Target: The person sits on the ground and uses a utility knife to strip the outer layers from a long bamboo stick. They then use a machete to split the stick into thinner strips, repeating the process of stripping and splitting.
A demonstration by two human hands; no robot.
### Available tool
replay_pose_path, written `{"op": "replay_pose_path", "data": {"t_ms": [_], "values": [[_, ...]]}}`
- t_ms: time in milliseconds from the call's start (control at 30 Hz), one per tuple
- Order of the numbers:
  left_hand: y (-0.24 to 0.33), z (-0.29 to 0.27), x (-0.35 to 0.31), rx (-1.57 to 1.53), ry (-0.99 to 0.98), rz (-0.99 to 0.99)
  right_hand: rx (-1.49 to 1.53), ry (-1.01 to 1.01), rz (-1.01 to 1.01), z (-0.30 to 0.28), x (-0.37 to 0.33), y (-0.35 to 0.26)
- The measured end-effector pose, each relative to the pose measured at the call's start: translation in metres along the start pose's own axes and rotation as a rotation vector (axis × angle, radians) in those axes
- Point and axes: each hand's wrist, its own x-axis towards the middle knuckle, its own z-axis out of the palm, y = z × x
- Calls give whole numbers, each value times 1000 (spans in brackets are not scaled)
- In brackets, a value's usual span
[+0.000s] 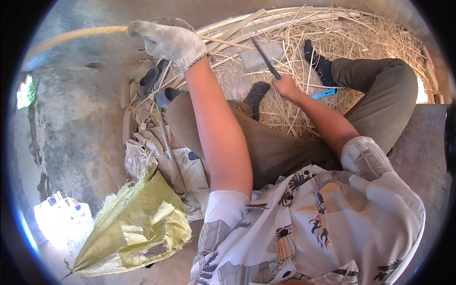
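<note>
My left hand [168, 42], in a pale work glove, is closed around a long bamboo strip [90, 32]. The strip bends away to the far left and sticks out past the glove on the right. My bare right hand [286, 87] grips a knife [267, 59] with a dark, narrow blade. Its blade points up and to the left, and the tip lies close to the strip's right end; whether they touch I cannot tell. Under the blade a grey block [260, 57] rests on the floor. Beside my right wrist lies a blue-handled cutter [324, 93].
Bamboo shavings [380, 45] and long split strips [285, 15] cover the floor ahead, around my feet. Dark slippers [148, 81] stand at the left. A torn yellow-green woven sack [107, 237] lies at the lower left near a grey wall [71, 137].
</note>
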Motion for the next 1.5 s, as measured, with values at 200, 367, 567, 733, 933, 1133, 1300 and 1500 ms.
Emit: {"op": "replay_pose_path", "data": {"t_ms": [200, 367, 567, 733, 933, 1133, 1300, 1500], "values": [[-1, -8, 0, -38, -10, -58, 200, 300, -505, -13, -24, -59], [1, 4, -10, 55, -23, 16, -158, 193, -339, -10, 31, 31], [1, -2, -12, -38, -58, -137, -66, 271, -237, -5, 18, -14], [38, 2, -27, -56, -10, -104, 69, 208, -475, -22, -15, -28], [136, -81, 5, -425, -69, 229, -51, 140, -146, 22, -10, 16], [121, -86, -1, -238, -60, 341, -28, 77, -213, 5, -12, -19], [82, -31, -17, -162, -15, 188, 427, 63, 344, 21, 15, 26], [38, -3, -5, 100, 36, 64, 642, 106, 388, 20, 32, 42]]}}
